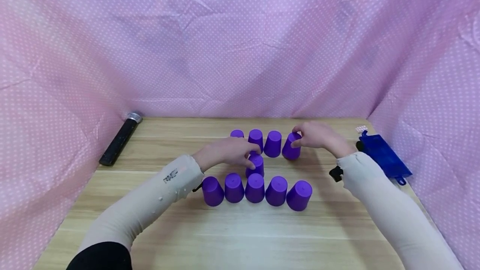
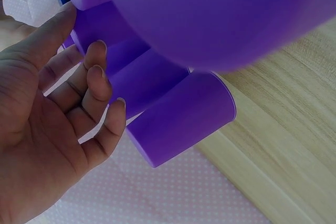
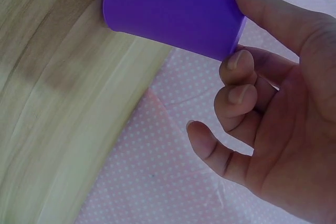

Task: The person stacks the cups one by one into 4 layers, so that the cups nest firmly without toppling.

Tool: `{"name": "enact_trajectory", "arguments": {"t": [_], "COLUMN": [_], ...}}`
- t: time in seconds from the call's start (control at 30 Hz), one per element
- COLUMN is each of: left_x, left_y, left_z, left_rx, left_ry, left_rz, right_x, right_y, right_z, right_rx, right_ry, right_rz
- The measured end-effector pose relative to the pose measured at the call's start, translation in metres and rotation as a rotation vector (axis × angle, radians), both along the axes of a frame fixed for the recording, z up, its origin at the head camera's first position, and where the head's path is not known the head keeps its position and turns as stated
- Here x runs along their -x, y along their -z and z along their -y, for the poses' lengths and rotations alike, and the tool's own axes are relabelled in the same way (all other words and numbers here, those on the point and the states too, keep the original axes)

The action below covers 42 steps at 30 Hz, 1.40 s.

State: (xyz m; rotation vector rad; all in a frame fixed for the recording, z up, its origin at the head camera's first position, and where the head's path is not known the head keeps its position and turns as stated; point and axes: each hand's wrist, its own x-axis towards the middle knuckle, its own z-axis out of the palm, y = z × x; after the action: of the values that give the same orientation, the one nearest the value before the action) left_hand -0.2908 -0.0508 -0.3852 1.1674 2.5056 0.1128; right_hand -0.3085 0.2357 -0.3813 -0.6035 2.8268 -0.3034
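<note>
Purple cups stand upside down on the wooden table in two rows, with a single purple cup (image 1: 256,166) between them. My left hand (image 1: 234,151) reaches over from the left and pinches that middle cup near its top, thumb on the near side; its other fingers curl loosely in the left wrist view. At the right end of the back row, my right hand (image 1: 316,134) grips another purple cup (image 3: 173,14) by its closed end, between thumb and index finger. The front row, including its centre cup (image 1: 255,188), lies just nearer to me than the left hand.
A black flashlight-like cylinder (image 1: 121,140) with a silver end lies at the table's left edge. On the right edge sits a blue translucent object (image 1: 386,155) with a small ring. Pink dotted cloth (image 1: 240,53) walls in the table's back and sides.
</note>
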Motion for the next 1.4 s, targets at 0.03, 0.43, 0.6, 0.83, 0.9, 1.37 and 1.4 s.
{"name": "enact_trajectory", "arguments": {"t": [0.03,0.43,0.6,0.83,0.9,1.37,1.4], "left_x": [0.000,0.000,-0.001,-0.003,-0.003,0.007,0.007], "left_y": [0.000,0.002,0.001,0.002,0.003,-0.017,-0.023], "left_z": [0.000,0.000,0.000,0.002,0.002,0.021,0.025], "left_rx": [0.000,-0.019,-0.021,-0.012,-0.009,-0.115,-0.135], "left_ry": [-0.003,-0.005,-0.012,-0.028,-0.036,-0.069,-0.087], "left_rz": [0.000,0.003,0.012,0.027,0.023,-0.048,-0.031], "right_x": [0.001,0.005,0.006,0.005,0.006,0.010,0.010], "right_y": [0.001,0.007,0.009,0.010,0.010,0.012,0.013], "right_z": [0.000,-0.001,-0.001,-0.002,-0.003,-0.006,-0.006], "right_rx": [0.003,0.030,0.050,0.070,0.075,0.141,0.144], "right_ry": [-0.001,-0.003,0.002,0.017,0.031,0.048,0.046], "right_rz": [0.004,0.019,0.032,0.041,0.046,0.104,0.106]}}
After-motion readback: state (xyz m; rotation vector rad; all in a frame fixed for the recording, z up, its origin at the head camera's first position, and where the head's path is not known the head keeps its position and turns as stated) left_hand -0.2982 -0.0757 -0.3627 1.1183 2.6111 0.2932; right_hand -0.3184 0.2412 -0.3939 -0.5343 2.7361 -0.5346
